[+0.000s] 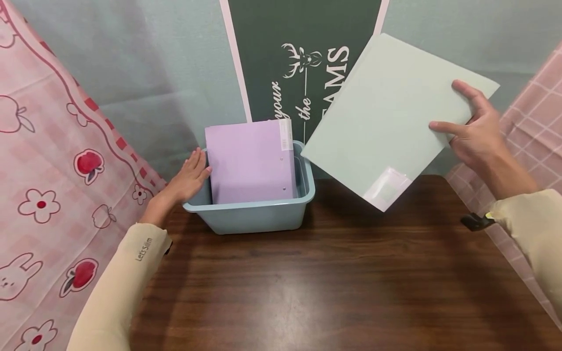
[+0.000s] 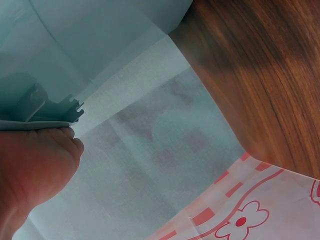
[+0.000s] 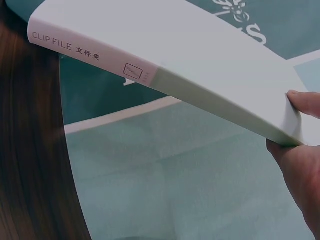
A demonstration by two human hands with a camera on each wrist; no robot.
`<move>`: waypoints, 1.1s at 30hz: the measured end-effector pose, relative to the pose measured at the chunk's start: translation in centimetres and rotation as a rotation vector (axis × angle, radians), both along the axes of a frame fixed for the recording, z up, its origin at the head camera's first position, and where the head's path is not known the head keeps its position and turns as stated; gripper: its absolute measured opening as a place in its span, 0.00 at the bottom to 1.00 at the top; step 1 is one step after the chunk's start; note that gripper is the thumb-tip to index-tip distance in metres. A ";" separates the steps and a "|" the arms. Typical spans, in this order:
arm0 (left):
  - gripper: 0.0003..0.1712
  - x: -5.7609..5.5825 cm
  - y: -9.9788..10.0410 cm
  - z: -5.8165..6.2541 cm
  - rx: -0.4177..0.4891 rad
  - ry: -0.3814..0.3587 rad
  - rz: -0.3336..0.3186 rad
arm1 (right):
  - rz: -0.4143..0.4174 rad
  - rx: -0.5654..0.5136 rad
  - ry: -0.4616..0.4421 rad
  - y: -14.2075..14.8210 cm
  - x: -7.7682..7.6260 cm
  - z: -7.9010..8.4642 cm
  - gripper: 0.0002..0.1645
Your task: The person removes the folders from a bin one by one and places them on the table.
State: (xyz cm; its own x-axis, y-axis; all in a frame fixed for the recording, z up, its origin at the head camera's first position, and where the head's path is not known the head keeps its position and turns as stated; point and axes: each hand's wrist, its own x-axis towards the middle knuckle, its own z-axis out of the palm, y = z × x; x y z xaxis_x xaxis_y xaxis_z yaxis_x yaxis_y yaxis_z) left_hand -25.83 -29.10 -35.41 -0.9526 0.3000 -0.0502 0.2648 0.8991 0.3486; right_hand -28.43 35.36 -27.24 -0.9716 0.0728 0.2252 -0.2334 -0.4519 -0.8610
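A pale green clip file (image 1: 386, 117) is raised at the right in the head view, tilted, with a clear label pocket near its lower corner. My right hand (image 1: 476, 129) grips its right edge, the thumb and one finger showing on the near face. In the right wrist view, the spine of the clip file (image 3: 215, 102) carries the printed words CLIP FILE. At the left, my left hand (image 1: 190, 174) rests against the left rim of a blue plastic basin (image 1: 254, 219), its fingers straight. A purple file folder (image 1: 250, 163) stands upright inside the basin.
The basin sits at the back of a dark wooden table (image 1: 281, 282). Behind hangs a grey-green cloth (image 1: 145, 63) with a dark lettered panel (image 1: 263, 39). Pink printed cloth (image 1: 39, 161) borders the left, and pink checked cloth (image 1: 535, 112) the right.
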 end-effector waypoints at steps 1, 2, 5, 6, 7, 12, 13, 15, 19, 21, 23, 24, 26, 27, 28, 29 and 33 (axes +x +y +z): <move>0.43 0.0 0.0 0.0 0.002 -0.001 -0.002 | -0.002 0.008 -0.001 0.2 0.0 0.0 0.61; 0.43 0.0 0.0 0.1 0.002 -0.002 -0.002 | 0.000 0.006 0.002 0.4 -0.1 -0.1 0.62; 0.43 -0.1 0.0 0.0 0.001 -0.003 -0.007 | 0.014 -0.007 0.015 1.1 -0.1 -0.2 0.61; 0.43 -0.1 0.1 0.0 -0.003 -0.001 -0.006 | 0.017 -0.008 0.022 1.4 -0.1 -0.2 0.61; 0.43 -0.2 0.0 -0.1 -0.004 -0.002 -0.005 | 0.018 -0.004 0.020 1.7 0.0 -0.2 0.61; 0.44 -0.1 0.1 -0.3 -0.008 0.000 0.005 | 0.027 0.037 0.016 3.0 0.2 -0.3 0.61; 0.44 -0.1 0.1 -0.2 -0.008 0.000 0.007 | 0.028 0.056 0.008 3.3 0.3 -0.3 0.61; 0.44 0.0 0.1 -0.2 -0.006 0.001 0.009 | 0.035 0.082 0.006 3.6 0.5 -0.3 0.60; 0.44 0.0 0.2 -0.1 -0.002 0.002 0.012 | 0.064 0.111 -0.001 4.4 0.6 -0.4 0.60; 0.44 0.1 0.2 0.0 -0.002 -0.002 0.013 | 0.079 0.120 -0.001 4.7 0.6 -0.4 0.59; 0.44 0.0 0.2 0.0 -0.004 -0.008 0.015 | 0.087 0.151 -0.004 5.0 0.6 -0.4 0.59; 0.44 0.0 0.2 0.0 -0.005 -0.010 0.016 | 0.088 0.173 -0.007 5.2 0.6 -0.5 0.59; 0.44 0.0 0.1 -0.1 -0.008 -0.007 0.015 | 0.089 0.212 -0.010 5.5 0.7 -0.6 0.58; 0.44 0.0 0.1 -0.1 -0.007 -0.007 0.016 | 0.084 0.246 -0.016 5.7 0.7 -0.7 0.58; 0.43 0.0 0.1 -0.1 -0.007 -0.008 0.016 | 0.080 0.274 -0.022 5.9 0.7 -0.8 0.59; 0.43 0.0 0.1 -0.1 -0.005 -0.008 0.016 | 0.079 0.291 -0.027 6.1 0.8 -0.9 0.59; 0.43 0.0 0.0 -0.1 -0.004 -0.006 0.014 | 0.064 0.355 -0.058 6.8 0.8 -1.3 0.59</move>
